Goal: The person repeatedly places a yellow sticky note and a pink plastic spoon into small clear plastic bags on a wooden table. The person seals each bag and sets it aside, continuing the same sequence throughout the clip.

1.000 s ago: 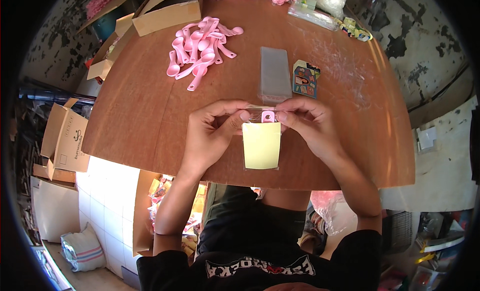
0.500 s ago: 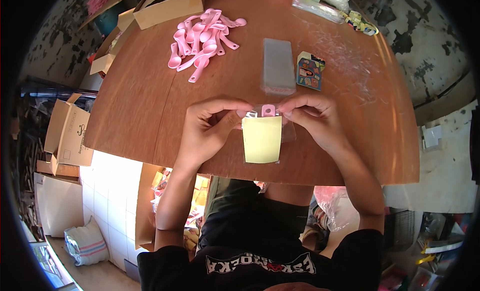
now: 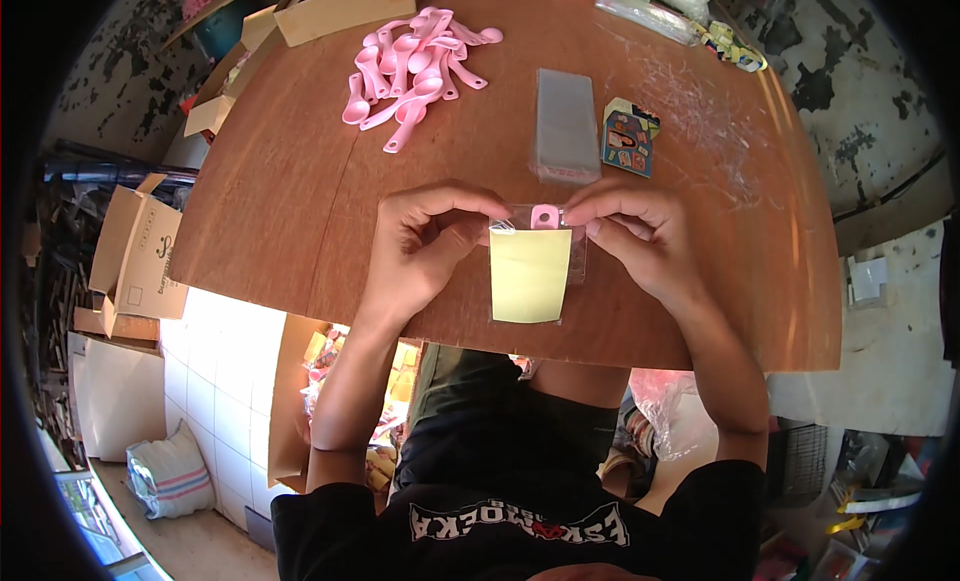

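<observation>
From the head cam, both hands are working on a small clear plastic bag (image 3: 578, 266) just above the near side of a brown wooden table (image 3: 260, 206). The left hand (image 3: 425, 241) is pinching the bag's top corner at about 10 o'clock, thumb and forefinger doing the job, and the right hand (image 3: 648, 239) is pinching the top edge around 1 o'clock. A plain pale-yellow card (image 3: 530, 278) is facing the camera in the bag, and a pink handle end (image 3: 538, 223) with a hole is poking up past its top edge, right between the hands. Going round the clock from that bag: a messy pile of pink spoons (image 3: 410, 66) is lying at 11, a stack of clear bags (image 3: 566, 121) is sitting a bit past 12, colourful printed cards (image 3: 628, 151) are resting at 1 right beside the stack, and wispy plastic strands (image 3: 705, 111) are spreading out between 1 and 2. An open cardboard box (image 3: 135, 251) is standing off the table at 9, and a white striped sack (image 3: 170, 476) is slumping on the floor toward 8.
</observation>
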{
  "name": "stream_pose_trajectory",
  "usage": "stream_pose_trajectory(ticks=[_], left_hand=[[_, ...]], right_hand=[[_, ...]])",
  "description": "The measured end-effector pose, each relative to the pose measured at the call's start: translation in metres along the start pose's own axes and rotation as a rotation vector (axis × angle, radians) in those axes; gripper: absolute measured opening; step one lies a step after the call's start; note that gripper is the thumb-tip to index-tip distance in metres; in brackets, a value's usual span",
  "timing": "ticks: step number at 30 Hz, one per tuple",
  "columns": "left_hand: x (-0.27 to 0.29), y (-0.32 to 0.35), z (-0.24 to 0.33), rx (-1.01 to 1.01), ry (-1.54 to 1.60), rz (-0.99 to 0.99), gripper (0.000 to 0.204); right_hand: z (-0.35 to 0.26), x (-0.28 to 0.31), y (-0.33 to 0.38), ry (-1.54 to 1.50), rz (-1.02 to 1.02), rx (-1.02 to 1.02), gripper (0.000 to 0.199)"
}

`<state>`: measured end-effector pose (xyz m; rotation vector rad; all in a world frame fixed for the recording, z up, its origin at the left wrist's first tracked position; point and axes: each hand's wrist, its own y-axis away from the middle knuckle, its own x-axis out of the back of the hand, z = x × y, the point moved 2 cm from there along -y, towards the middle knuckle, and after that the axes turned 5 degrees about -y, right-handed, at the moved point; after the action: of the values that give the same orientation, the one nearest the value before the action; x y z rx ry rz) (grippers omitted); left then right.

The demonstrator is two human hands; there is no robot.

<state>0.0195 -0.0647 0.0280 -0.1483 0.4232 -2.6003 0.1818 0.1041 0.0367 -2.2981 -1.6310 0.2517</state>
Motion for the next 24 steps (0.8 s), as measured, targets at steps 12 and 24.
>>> stream_pose_trajectory(ticks=[12, 24], left_hand=[[-0.003, 0.001, -0.002, 0.016, 0.029, 0.033, 0.014], [-0.001, 0.026, 0.007, 0.161, 0.013, -0.106, 0.038]], right_hand=[[-0.004, -0.005, -0.001, 0.100, -0.052, 0.058, 0.024], [-0.005, -0.017, 0.007, -0.048, -0.077, -0.060, 0.031]])
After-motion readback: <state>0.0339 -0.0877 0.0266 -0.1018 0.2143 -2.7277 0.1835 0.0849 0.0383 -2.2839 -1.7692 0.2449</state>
